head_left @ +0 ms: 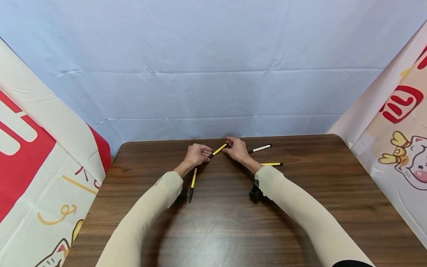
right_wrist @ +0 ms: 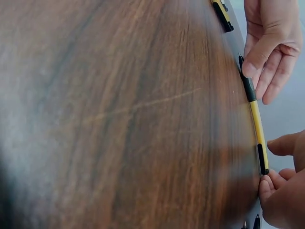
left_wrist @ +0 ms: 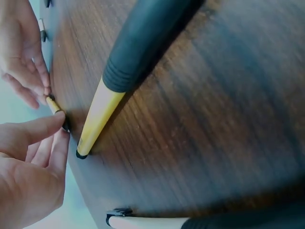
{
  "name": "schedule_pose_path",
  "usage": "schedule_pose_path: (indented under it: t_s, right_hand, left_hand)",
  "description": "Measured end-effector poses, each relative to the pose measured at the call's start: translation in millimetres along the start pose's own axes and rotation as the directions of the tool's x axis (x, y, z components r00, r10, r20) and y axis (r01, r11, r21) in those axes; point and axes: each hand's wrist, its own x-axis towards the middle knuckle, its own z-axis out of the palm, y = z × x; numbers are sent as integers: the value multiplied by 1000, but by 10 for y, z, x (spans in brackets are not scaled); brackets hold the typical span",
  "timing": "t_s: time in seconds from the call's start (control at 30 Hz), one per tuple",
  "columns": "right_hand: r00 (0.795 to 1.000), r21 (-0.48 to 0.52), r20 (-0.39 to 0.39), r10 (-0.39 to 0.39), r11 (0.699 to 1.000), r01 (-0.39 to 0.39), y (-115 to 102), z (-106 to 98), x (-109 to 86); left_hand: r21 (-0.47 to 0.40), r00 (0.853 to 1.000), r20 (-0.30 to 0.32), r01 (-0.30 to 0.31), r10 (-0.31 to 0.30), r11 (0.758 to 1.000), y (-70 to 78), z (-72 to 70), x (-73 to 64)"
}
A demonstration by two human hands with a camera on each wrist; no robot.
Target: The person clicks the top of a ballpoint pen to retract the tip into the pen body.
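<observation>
Near the table's far edge, a yellow pen [head_left: 219, 149] with a black grip and clip slants between both hands. My left hand [head_left: 197, 154] pinches its black grip end between thumb and fingers. At the clip end, fingertips of my right hand [head_left: 237, 149] touch the pen; in the right wrist view the thumb [right_wrist: 282, 144] stands apart from the barrel. Another yellow pen [head_left: 193, 181] lies by the left wrist, close up in the left wrist view. To the right of the right hand lie a white pen [head_left: 261, 148] and a yellow pen [head_left: 272, 164], both partly hidden.
The brown wooden table [head_left: 220, 230] ends at a pale cloth backdrop [head_left: 213, 92]. In the left wrist view a white pen [left_wrist: 147, 223] with a black grip shows along the bottom. Printed cloths [head_left: 408, 148] hang at both sides.
</observation>
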Motion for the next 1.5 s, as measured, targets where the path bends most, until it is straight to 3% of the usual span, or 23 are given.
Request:
schedule_pose_path:
  t_s: [0.3,0.57,0.8,0.9,1.03,1.27,1.4,1.5]
  right_hand:
    - [993,215,-87,78,975,-58,-35,46,15]
    - [975,276,-146,165,954,-120,-43,77,24]
    - [951,362,-204,232,921,-147,-86,91,60]
    - [950,400,-199,242,905,-146,-113,94,68]
    - [957,432,-173,231,892,-137,-135,96,76]
    - [974,394,-134,184,912,-118,-151,69,125]
    - [980,395,-105,172,911,-117,-148,39,143]
    - [985,415,-70,157,903,-114,-148,13,151]
  left_hand:
    - [-1,999,-32,27,-27,1000,-10,42,11]
    - [43,998,-35,46,-45,998,19,76,40]
    - [49,998,-43,40,-38,998,67,109,21]
    - [47,998,-50,45,-42,998,89,127,13]
    - [-9,996,-61,63,-63,998,112,150,-7]
    - [-177,994,-42,93,-102,980,173,158,-61]
    - [-278,989,-5,140,-147,950,210,155,-90]
    - [-388,981,38,189,-189,902,218,154,-92]
